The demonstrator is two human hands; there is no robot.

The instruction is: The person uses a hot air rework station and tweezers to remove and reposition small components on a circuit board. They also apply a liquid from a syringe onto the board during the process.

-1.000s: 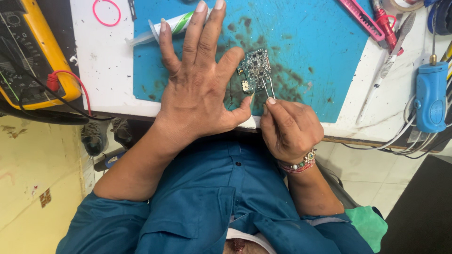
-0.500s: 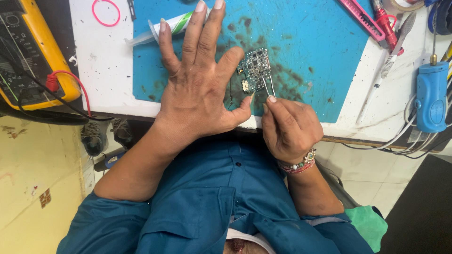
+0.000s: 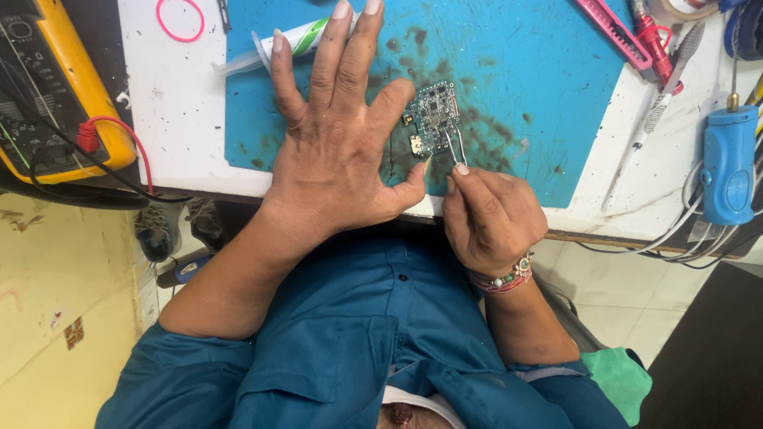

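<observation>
A small dark circuit board (image 3: 433, 117) lies on a stained blue work mat (image 3: 540, 71). My left hand (image 3: 338, 151) rests flat on the mat with fingers spread, its index finger and thumb touching the board's left edge. My right hand (image 3: 489, 218) pinches metal tweezers (image 3: 455, 145) whose tips touch the board's lower right part. A beaded bracelet sits on my right wrist.
A yellow multimeter (image 3: 56, 95) with a red lead stands at the left. A white and green tube (image 3: 298, 38) lies behind my left hand. A pink ring (image 3: 180, 17), a pink cutter (image 3: 616, 33), red-handled pliers (image 3: 652, 40) and a blue tool (image 3: 727, 163) lie around the mat.
</observation>
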